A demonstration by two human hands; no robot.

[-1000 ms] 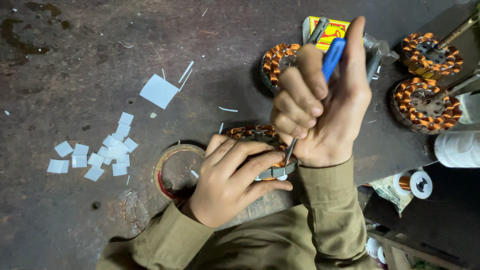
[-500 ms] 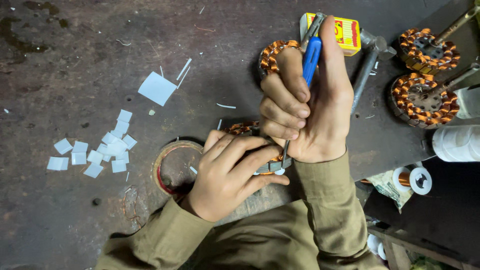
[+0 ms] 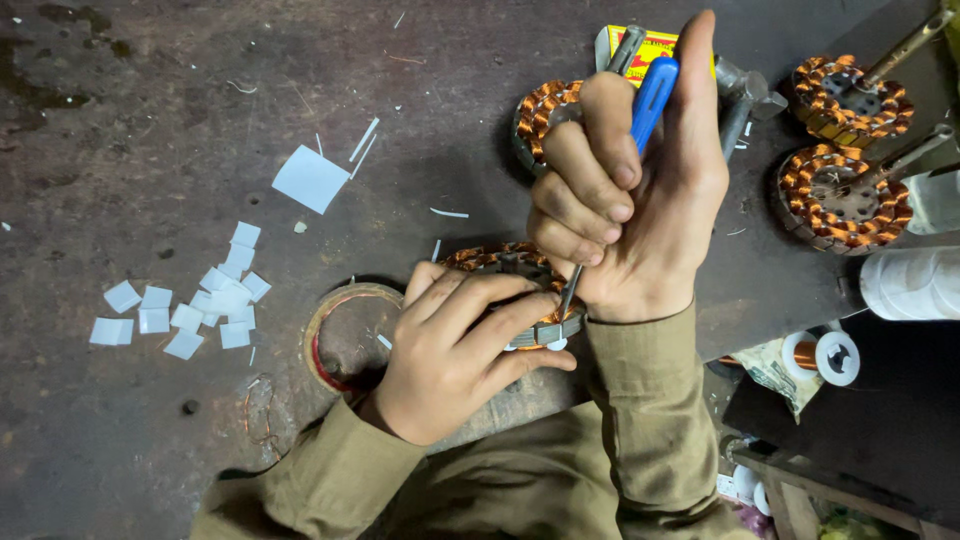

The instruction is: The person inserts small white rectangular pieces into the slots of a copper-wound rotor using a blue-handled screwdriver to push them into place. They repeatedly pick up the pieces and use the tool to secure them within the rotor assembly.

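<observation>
My right hand (image 3: pixel 640 190), grip still fisted round the blue-handled screwdriver (image 3: pixel 652 90), has swung more upright, its tip working the stator (image 3: pixel 520 262) my left hand (image 3: pixel 450 350) clamps.

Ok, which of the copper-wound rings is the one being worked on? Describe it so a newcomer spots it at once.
Start at the dark workbench and drop to its near edge. There the left hand covers a copper-wound stator, with the right hand pressing a blue-handled screwdriver into its rim. The other wound rings lie untouched farther back.
</observation>
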